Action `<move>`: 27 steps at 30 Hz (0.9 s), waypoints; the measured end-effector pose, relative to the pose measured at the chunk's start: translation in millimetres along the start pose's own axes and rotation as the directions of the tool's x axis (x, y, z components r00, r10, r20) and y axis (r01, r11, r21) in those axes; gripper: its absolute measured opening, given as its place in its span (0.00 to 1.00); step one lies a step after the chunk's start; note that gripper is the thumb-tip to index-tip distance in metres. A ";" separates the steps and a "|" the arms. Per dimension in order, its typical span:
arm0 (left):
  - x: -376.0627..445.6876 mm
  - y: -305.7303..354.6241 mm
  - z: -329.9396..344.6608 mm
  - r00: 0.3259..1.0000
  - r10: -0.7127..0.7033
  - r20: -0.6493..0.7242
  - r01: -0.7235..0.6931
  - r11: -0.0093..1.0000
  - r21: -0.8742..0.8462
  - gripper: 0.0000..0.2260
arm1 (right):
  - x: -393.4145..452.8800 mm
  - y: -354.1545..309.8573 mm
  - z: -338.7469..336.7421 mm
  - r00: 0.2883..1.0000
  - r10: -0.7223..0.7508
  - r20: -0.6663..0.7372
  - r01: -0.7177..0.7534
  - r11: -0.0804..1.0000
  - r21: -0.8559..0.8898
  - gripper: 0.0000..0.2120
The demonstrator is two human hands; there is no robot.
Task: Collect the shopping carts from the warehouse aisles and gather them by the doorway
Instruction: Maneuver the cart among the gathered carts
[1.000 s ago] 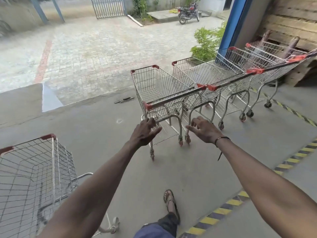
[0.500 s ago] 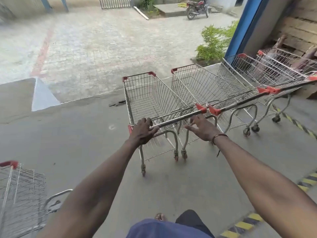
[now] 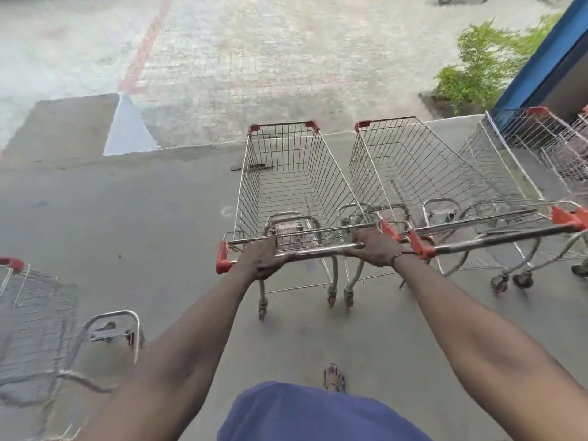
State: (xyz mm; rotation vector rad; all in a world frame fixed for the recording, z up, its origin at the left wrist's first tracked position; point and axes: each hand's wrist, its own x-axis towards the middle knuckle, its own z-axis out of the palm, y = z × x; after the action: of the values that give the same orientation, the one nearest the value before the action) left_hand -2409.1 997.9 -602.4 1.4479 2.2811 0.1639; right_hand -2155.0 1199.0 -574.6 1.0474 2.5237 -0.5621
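Observation:
A wire shopping cart point(image 3: 286, 173) with red corner caps stands on the concrete right in front of me. My left hand point(image 3: 264, 256) grips the left part of its metal handle bar point(image 3: 318, 249). My right hand point(image 3: 377, 246) grips the same bar near its right end. To the right, a second cart point(image 3: 410, 167) stands side by side with it, and more carts point(image 3: 541, 144) line up beyond, toward the blue pillar. Another cart point(image 3: 35, 329) stands apart at the lower left, blurred.
The concrete floor ends at a paved yard point(image 3: 254, 58) just ahead of the carts. A blue pillar point(image 3: 547, 58) and a green bush point(image 3: 477, 65) stand at the right. My sandalled foot point(image 3: 334, 377) shows below the cart.
Both hands have reached forward and closed round the nearest cart's handle bar. I have stepped closer, and the view has tilted down over the cart.

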 end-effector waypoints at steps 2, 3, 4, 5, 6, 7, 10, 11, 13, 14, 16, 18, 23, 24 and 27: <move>2.0 0.4 0.6 1.000 -0.004 0.022 0.002 0.999 0.054 0.46 | 17.3 11.9 3.3 0.998 -0.038 0.057 0.042 0.996 -0.081 0.56; 2.2 0.8 0.1 0.999 -0.017 0.032 0.014 0.997 0.081 0.43 | 23.8 16.3 3.0 0.997 -0.051 0.064 0.058 0.991 -0.121 0.57; 2.1 2.1 -2.1 0.998 -0.043 0.042 0.038 0.993 0.112 0.41 | 28.2 18.5 1.1 0.995 -0.068 0.067 0.077 0.985 -0.156 0.58; 2.2 3.0 -3.9 0.997 -0.063 0.043 0.057 0.988 0.145 0.41 | 32.5 19.9 -0.7 0.993 -0.091 0.075 0.104 0.978 -0.183 0.59; 2.5 3.0 -5.4 0.995 -0.090 0.037 0.082 0.982 0.171 0.43 | 36.9 20.6 -1.6 0.990 -0.117 0.081 0.132 0.969 -0.210 0.58; 2.6 2.4 -5.8 0.994 -0.111 0.021 0.105 0.977 0.187 0.46 | 40.1 21.3 -2.0 0.986 -0.151 0.076 0.165 0.958 -0.236 0.56; 7.5 -7.5 -2.5 0.987 -0.155 -0.040 0.160 0.967 0.198 0.50 | 45.3 19.0 -7.3 0.973 -0.230 0.026 0.230 0.944 -0.237 0.48; 10.0 -10.6 -2.3 0.987 -0.152 -0.050 0.159 0.967 0.200 0.49 | 49.7 19.2 -8.6 0.971 -0.239 0.018 0.236 0.941 -0.242 0.45; 17.0 -14.0 -4.4 0.988 -0.148 -0.051 0.155 0.969 0.191 0.49 | 61.1 22.2 -11.0 0.969 -0.245 0.011 0.240 0.937 -0.254 0.43; 22.4 -15.9 -7.5 0.987 -0.152 -0.047 0.159 0.970 0.185 0.49 | 69.6 23.7 -13.8 0.967 -0.253 -0.012 0.241 0.934 -0.265 0.44; 32.0 -19.1 -13.9 0.988 -0.153 -0.038 0.157 0.972 0.174 0.49 | 84.9 27.6 -16.7 0.963 -0.265 -0.046 0.243 0.929 -0.280 0.47; 42.5 -24.4 -22.0 0.986 -0.163 -0.035 0.166 0.971 0.171 0.49 | 100.4 26.6 -23.1 0.962 -0.270 -0.030 0.251 0.926 -0.282 0.48; 74.1 -41.8 -46.4 0.987 -0.160 -0.022 0.161 0.967 0.199 0.41 | 139.5 12.9 -36.8 0.970 -0.241 -0.031 0.222 0.931 -0.289 0.47; 81.2 -47.5 -52.4 0.987 -0.158 -0.026 0.160 0.966 0.203 0.41 | 148.4 8.2 -39.4 0.972 -0.232 -0.040 0.210 0.932 -0.297 0.45; 103.2 -68.5 -71.6 0.986 -0.165 -0.017 0.164 0.958 0.233 0.41 | 173.6 -9.6 -47.2 0.976 -0.212 -0.053 0.190 0.943 -0.274 0.43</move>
State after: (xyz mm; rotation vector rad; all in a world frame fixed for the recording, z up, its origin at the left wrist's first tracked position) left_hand -2533.4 1067.7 -590.4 1.3550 2.4722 -0.1630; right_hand -2285.3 1317.7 -611.5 0.7340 2.7020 -0.2227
